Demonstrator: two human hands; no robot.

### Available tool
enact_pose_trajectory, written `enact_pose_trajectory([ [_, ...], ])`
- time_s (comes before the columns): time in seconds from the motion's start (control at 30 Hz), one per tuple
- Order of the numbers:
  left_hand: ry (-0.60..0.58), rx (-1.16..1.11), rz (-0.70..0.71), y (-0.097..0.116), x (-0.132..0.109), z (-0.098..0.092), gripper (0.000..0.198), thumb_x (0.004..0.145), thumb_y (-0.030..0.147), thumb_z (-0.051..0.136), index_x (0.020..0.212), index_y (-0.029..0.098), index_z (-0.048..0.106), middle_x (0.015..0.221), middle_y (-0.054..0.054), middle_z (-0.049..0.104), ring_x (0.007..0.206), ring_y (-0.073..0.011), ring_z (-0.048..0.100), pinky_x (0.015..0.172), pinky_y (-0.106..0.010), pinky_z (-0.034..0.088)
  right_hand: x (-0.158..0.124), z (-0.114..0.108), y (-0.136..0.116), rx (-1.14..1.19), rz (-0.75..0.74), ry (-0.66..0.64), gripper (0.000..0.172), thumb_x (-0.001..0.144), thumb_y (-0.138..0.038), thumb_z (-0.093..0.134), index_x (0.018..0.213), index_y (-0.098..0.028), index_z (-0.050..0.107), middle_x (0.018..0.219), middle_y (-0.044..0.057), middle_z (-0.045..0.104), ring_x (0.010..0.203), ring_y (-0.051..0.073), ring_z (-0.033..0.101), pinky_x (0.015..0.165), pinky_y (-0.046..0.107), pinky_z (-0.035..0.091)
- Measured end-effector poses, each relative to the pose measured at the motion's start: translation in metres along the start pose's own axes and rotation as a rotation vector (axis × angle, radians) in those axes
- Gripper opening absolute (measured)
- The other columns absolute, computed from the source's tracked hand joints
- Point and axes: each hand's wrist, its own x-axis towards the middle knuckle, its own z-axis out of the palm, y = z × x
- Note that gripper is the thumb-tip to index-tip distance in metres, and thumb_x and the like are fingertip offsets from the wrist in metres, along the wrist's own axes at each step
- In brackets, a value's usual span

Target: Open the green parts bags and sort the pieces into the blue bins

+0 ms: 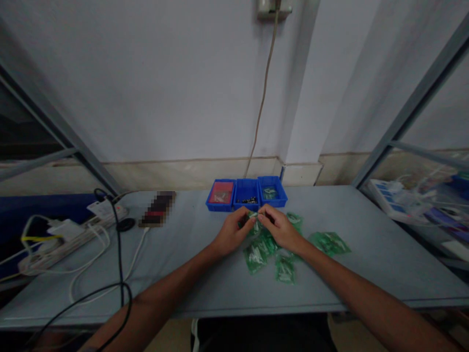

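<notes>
Fingers of my left hand [231, 231] and right hand [279, 228] are both pinched on one small green bag [253, 218], held just above the table [183, 274], right in front of three blue bins [246, 193], more green bags [284, 266] scattered underneath.

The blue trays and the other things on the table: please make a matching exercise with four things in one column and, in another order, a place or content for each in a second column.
Things:
1. left blue tray
2. middle blue tray
3. small green bag
4. power strip

Places or contents:
A. held between the fingertips of the left hand and the right hand
B. has a red lining inside
C. lies at the left end of the table, with white cables
D. holds small dark parts

Right pairs: 1-B, 2-D, 3-A, 4-C
</notes>
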Motion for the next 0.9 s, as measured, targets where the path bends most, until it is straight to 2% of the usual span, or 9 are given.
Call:
enact_pose_trajectory([
  [0.13,-0.041,-0.078,-0.044,0.001,-0.001,0.001,0.034,0.102,0.049,0.06,0.089,0.017,0.06,0.075,0.003,0.053,0.068,-0.0129,0.049,0.063,-0.024,0.038,0.0,-0.001,-0.002,0.025,-0.002,-0.01,0.026,0.106,-0.043,0.054,0.091,-0.022,0.059,0.08,-0.002,0.05,0.074,0.018,0.048,0.069,0.029,0.037],
  [0.3,-0.019,0.029,0.007,-0.003,-0.002,0.003,0.036,0.106,0.046,0.053,0.084,0.017,0.058,0.077,0.002,0.054,0.071,-0.0137,0.049,0.065,-0.025,0.038,-0.002,0.001,0.002,0.086,0.06,-0.004,0.032,0.108,-0.046,0.049,0.087,-0.023,0.055,0.078,-0.003,0.048,0.073,0.017,0.048,0.069,0.028,0.037],
  [0.43,-0.003,0.03,0.002,-0.003,-0.002,0.003,0.034,0.107,0.045,0.05,0.088,0.017,0.058,0.079,0.002,0.054,0.072,-0.014,0.049,0.067,-0.026,0.039,-0.002,-0.001,0.006,0.076,0.089,-0.02,0.039,0.11,-0.049,0.044,0.083,-0.023,0.053,0.077,-0.003,0.048,0.073,0.017,0.048,0.069,0.028,0.037],
  [0.57,0.048,0.054,-0.004,-0.002,-0.001,0.003,0.032,0.106,0.043,0.05,0.087,0.018,0.055,0.078,0.002,0.052,0.071,-0.0146,0.047,0.067,-0.027,0.038,-0.002,-0.001,0.008,0.017,0.086,-0.086,0.043,0.107,-0.051,0.049,0.076,-0.022,0.05,0.072,-0.003,0.046,0.07,0.017,0.046,0.067,0.029,0.034],
  [0.9,0.044,0.116,0.003,-0.001,-0.003,0.006,0.03,0.106,0.041,0.048,0.086,0.019,0.053,0.078,0.002,0.051,0.072,-0.0156,0.047,0.068,-0.028,0.037,-0.001,0.001,0.011,0.166,0.163,-0.092,0.042,0.099,-0.054,0.059,0.074,-0.023,0.048,0.069,-0.005,0.039,0.064,0.015,0.038,0.06,0.027,0.03],
])
